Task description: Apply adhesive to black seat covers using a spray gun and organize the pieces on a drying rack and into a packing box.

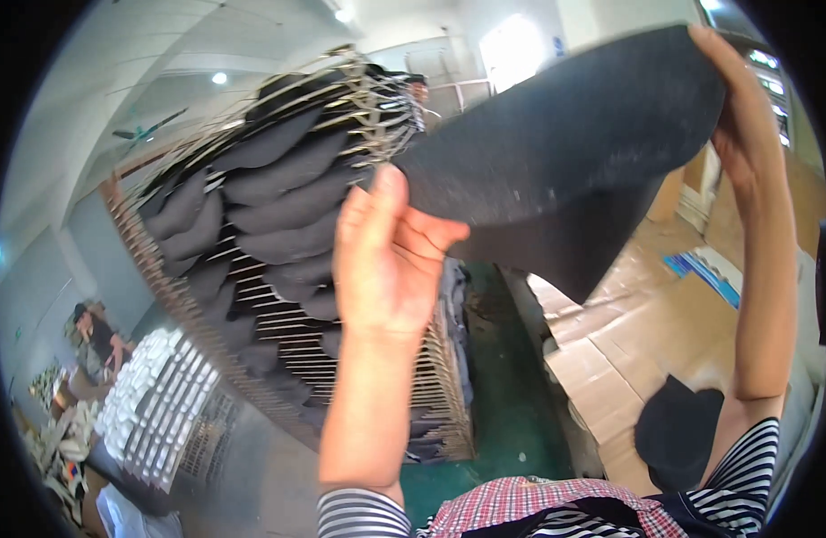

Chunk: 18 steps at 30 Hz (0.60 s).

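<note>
Raised in front of me is a large black sheet piece with curved edges, stiff-looking and slightly shiny. A pointed lower part hangs beneath it; I cannot tell if this is a second layer. My left hand pinches the near left end between thumb and fingers. At the far right end my right hand grips the edge, with some fingers hidden behind the sheet. Left of the sheet stands a tall rack with many thin bars. Similar dark curved pieces lie on its levels, close to my left hand.
On my right, flattened cardboard covers a surface, bearing another black piece and a blue-and-white packet. Green floor runs between rack and cardboard. White stacked items and a seated person are at far left.
</note>
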Available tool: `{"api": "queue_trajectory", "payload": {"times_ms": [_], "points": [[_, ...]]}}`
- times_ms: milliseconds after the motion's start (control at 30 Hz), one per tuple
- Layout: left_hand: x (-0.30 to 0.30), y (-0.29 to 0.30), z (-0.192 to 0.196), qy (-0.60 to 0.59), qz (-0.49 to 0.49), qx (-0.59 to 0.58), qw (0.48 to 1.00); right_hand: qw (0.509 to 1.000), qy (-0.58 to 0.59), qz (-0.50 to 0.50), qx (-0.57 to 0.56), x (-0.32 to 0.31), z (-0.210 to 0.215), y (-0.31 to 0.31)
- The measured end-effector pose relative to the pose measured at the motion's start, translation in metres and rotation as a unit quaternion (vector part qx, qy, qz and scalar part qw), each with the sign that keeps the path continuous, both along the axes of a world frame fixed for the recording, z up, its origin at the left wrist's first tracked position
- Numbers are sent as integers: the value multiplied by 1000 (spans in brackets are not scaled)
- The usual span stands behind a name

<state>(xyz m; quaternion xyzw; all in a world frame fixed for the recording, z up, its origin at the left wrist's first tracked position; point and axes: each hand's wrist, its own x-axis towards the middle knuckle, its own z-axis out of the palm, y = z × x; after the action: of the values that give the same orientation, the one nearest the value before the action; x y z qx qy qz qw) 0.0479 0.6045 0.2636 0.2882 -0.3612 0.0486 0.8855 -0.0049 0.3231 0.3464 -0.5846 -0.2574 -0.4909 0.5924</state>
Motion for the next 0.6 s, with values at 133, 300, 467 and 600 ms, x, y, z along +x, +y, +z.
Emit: {"api": "queue_trajectory", "payload": {"times_ms": [133, 300, 467, 600], "points": [[-18, 83, 72, -130, 119, 28, 984, 990, -107, 61, -70, 63, 123, 34], [-18, 207, 144, -188, 210, 144, 949, 959, -100, 246, -99, 72, 172, 167], [74, 281, 240, -90, 315, 122, 937, 939, 56, 327, -96, 202, 267, 257], [111, 300, 285, -106, 406, 80, 904, 955, -130, 254, 87, 256, 276, 314]]}}
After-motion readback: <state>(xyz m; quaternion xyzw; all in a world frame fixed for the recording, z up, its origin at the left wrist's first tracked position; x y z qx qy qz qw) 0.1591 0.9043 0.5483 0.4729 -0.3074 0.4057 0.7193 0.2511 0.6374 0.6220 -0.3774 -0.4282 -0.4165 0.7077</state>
